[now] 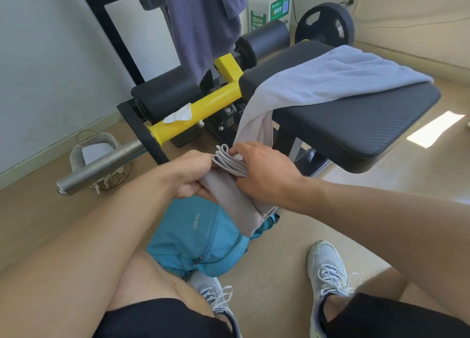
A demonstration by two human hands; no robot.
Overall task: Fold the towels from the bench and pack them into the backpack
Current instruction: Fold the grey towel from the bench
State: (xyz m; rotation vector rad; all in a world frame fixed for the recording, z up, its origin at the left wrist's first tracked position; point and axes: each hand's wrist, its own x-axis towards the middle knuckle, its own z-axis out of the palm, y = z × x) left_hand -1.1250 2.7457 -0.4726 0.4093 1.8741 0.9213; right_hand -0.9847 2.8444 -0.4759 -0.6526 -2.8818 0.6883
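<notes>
A: So, how far is the folding now?

B: I judge it is in the middle. The left hand [193,177] grips a small grey folded towel [235,185] with the fingers curled round its lower part. The right hand [264,172] pinches the layered upper end of the same towel between thumb and fingers. The towel is held in the air, above the teal fabric backpack [193,236], which stands on the floor between the person's feet.

A: Is something already packed?

B: I cannot tell; the inside of the backpack is hidden, and the zip that I see on its front looks closed.

A: And what is left?

B: A large pale blue-white towel [318,81] lies unfolded across the near-left corner of the black padded bench [368,124], with one end hanging over the edge. A dark purple cloth [203,20] also hangs on the black frame behind.

A: Any writing?

B: The backpack has small pale lettering, too small to read. The white and green box [269,7] by the far wall shows "30" with Chinese characters and a QR code.
</notes>
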